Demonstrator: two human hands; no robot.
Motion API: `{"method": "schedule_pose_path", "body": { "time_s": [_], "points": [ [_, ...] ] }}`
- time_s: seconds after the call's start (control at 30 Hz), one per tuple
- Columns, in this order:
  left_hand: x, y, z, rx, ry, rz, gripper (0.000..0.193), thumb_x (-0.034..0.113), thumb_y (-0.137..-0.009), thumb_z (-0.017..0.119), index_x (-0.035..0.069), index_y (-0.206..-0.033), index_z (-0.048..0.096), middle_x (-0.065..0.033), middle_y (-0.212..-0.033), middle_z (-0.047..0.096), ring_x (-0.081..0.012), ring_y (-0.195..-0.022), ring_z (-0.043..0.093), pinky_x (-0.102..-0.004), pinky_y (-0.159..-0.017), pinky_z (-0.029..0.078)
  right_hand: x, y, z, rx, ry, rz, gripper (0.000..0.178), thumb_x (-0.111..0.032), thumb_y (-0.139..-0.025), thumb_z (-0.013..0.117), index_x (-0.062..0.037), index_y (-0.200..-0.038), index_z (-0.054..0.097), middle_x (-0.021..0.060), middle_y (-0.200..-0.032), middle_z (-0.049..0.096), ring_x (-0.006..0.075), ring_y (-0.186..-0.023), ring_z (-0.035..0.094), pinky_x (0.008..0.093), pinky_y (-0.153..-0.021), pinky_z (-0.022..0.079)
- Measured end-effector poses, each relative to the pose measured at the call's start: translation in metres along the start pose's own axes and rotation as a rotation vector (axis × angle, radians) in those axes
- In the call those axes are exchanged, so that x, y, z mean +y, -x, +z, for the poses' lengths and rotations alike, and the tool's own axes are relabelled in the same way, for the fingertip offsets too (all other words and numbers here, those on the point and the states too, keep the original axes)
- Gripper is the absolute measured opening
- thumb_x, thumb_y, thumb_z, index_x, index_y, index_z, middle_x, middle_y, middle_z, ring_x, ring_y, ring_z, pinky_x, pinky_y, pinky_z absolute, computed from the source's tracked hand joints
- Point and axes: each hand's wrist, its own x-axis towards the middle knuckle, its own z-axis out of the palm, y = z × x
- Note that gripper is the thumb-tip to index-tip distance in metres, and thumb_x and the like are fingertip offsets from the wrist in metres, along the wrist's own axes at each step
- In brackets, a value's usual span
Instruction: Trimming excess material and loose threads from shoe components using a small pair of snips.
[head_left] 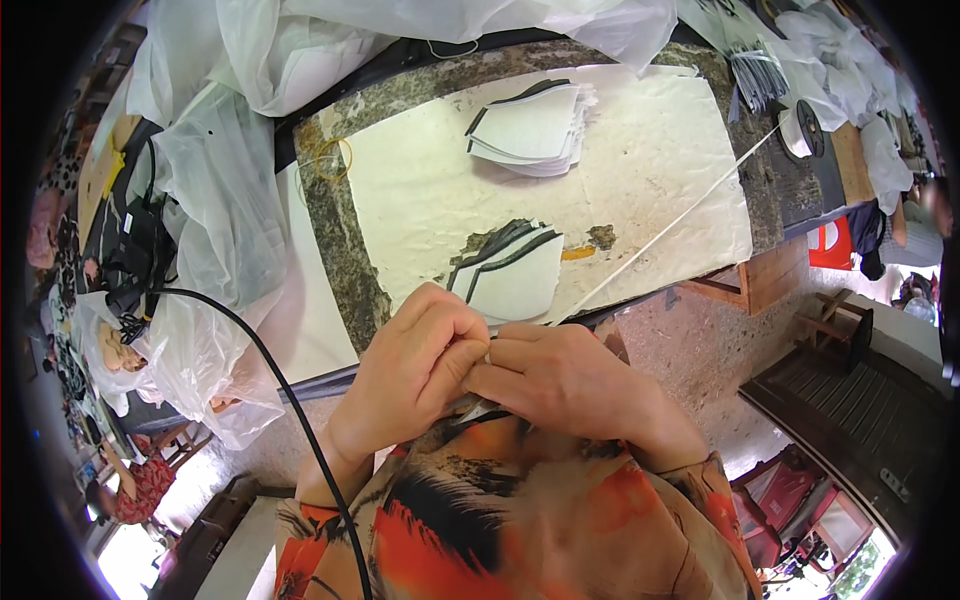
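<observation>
Close to my body, at the near edge of the table, both hands meet with their fingertips together. My left hand point(420, 358) is closed in a pinch, and what it grips is mostly hidden. My right hand point(560, 380) is closed too. A narrow white tape point(660, 232) stretches from a spool point(797, 132) at the far right down to it. Just beyond my fingers lie a few white cut pieces with black edging point(515, 280), overlapping. Further back rests a stack of similar white pieces point(530, 130). A small pale point point(482, 408) shows under my hands.
A worn white sheet point(650, 150) covers the dark, stained tabletop point(335, 220). Clear plastic bags point(225, 190) crowd the left and far sides. A black cable point(270, 355) hangs at left. A bundle of grey strips point(758, 75) lies far right; a dark wooden bench point(830, 410) stands right.
</observation>
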Motion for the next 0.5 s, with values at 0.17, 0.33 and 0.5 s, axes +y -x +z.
{"method": "schedule_pose_path", "body": {
  "time_s": [0.17, 0.33, 0.5],
  "points": [
    [0.000, 0.002, 0.011, 0.087, 0.077, -0.045, 0.005, 0.007, -0.097, 0.060, 0.003, -0.098, 0.058, -0.0100, -0.095, 0.056, -0.0262, -0.088, 0.055, -0.0343, -0.079, 0.047, 0.002, 0.001, 0.000, 0.030, -0.035, -0.012, 0.019, -0.014, -0.080, 0.062, -0.0086, -0.098, 0.058, 0.0031, -0.092, 0.057, 0.0220, -0.089, 0.062, 0.0335, -0.071, 0.054],
    [-0.002, 0.001, 0.010, 0.180, 0.118, -0.074, 0.004, 0.007, -0.097, 0.061, 0.003, -0.097, 0.060, -0.0086, -0.095, 0.058, -0.0234, -0.087, 0.057, -0.0331, -0.079, 0.047, 0.005, 0.004, 0.000, 0.055, -0.047, 0.021, 0.023, -0.014, -0.080, 0.062, -0.0097, -0.102, 0.059, 0.0048, -0.091, 0.056, 0.0238, -0.087, 0.062, 0.0349, -0.071, 0.055],
    [-0.015, -0.003, -0.006, 0.111, 0.119, 0.010, 0.018, 0.007, -0.094, 0.067, 0.003, -0.110, 0.072, -0.0094, -0.096, 0.065, -0.0218, -0.088, 0.061, -0.0304, -0.078, 0.049, 0.012, 0.005, -0.007, 0.063, -0.128, 0.020, 0.024, -0.007, -0.084, 0.067, -0.0077, -0.107, 0.064, 0.0065, -0.096, 0.066, 0.0247, -0.091, 0.068, 0.0350, -0.078, 0.056]
  ]
}}
